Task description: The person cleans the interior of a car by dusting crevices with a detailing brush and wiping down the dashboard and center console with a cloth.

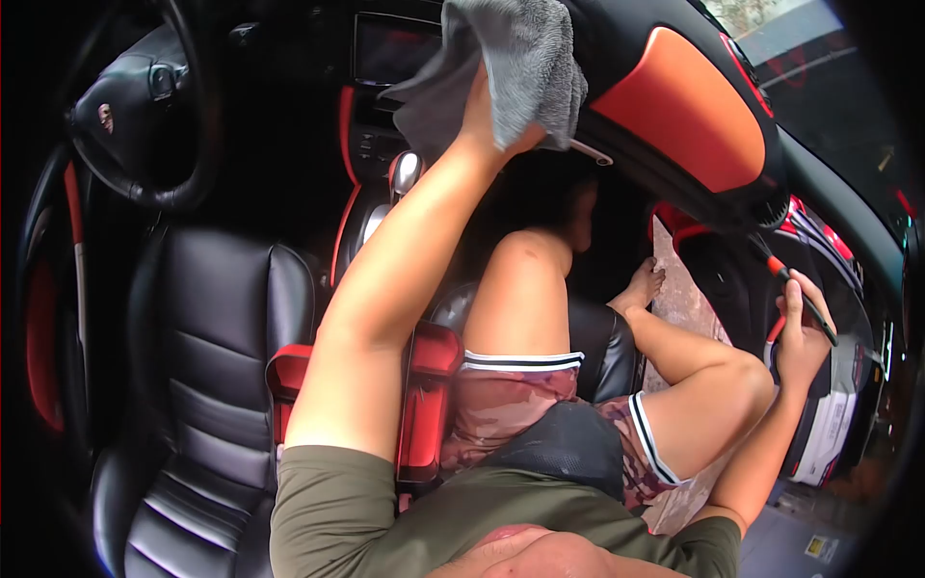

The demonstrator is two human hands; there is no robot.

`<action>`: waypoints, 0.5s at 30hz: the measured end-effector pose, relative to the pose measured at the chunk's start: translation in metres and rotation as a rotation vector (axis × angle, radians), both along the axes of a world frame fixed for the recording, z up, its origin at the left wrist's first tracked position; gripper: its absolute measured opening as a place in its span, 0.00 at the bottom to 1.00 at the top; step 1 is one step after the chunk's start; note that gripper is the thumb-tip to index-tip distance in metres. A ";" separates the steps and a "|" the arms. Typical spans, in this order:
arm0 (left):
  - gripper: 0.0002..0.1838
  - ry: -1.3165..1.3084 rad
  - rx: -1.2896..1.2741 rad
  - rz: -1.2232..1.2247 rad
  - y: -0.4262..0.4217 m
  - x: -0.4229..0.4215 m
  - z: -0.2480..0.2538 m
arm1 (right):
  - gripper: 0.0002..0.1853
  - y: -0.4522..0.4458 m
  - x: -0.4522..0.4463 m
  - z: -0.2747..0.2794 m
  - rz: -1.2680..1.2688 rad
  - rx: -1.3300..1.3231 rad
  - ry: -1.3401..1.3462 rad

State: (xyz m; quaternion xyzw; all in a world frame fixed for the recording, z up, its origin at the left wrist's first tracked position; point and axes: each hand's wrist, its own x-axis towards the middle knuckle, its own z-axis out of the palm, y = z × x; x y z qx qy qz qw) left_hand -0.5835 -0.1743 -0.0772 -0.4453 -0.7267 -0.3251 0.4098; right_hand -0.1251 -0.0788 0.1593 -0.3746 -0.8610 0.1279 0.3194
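Observation:
My left hand point(479, 108) is raised in front of the dashboard with a grey microfiber towel point(532, 67). The towel drapes over the hand and hides most of its fingers. On the right, my right hand point(802, 332) grips a detailing brush point(780, 270) with a black and red handle. The brush's dark head points up toward the round air vent point(771, 212) at the dashboard's end. I cannot tell whether the bristles touch the vent. Between the two hands is the orange-red dashboard panel point(679, 111).
I sit in a car's front seat beside the open door point(824, 414). At the left are a steering wheel point(120, 120) and a black leather seat point(217, 385). A gear lever point(407, 173) and an open red console compartment point(429, 385) lie beside my left arm.

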 end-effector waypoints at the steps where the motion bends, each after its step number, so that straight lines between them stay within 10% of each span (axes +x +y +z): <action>1: 0.26 -0.122 0.033 -0.071 -0.008 0.003 0.004 | 0.11 0.012 0.013 0.002 0.005 0.008 -0.025; 5: 0.28 -0.304 -0.410 0.027 -0.065 -0.021 0.034 | 0.14 0.051 0.057 0.001 -0.028 0.035 -0.045; 10: 0.32 -0.180 0.317 -0.119 -0.038 0.056 0.039 | 0.14 0.093 0.092 -0.020 -0.072 -0.127 0.022; 15: 0.19 -0.087 -0.021 0.186 -0.063 0.067 0.028 | 0.14 0.122 0.113 -0.069 -0.051 -0.225 0.087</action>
